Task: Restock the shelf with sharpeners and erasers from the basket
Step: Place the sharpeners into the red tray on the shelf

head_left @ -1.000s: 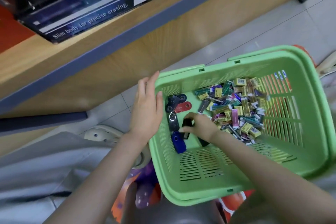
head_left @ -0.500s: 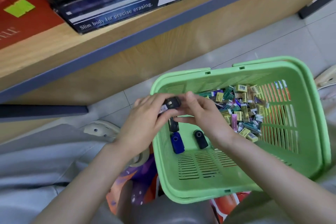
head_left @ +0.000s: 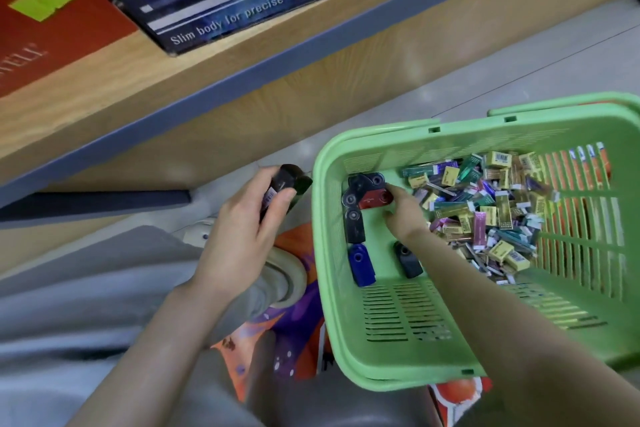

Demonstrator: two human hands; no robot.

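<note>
Left hand grips black sharpeners beside basket; right hand pinches red sharpener inside.

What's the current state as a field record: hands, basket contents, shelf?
left hand: outside green basket, grips held black sharpeners
right hand: inside basket, fingers at red sharpener; grip unclear
basket floor, left side: blue sharpener, loose black sharpeners
basket, right side: erasers in a pile
shelf: display box reading "Slim body for precise erasing"
</note>
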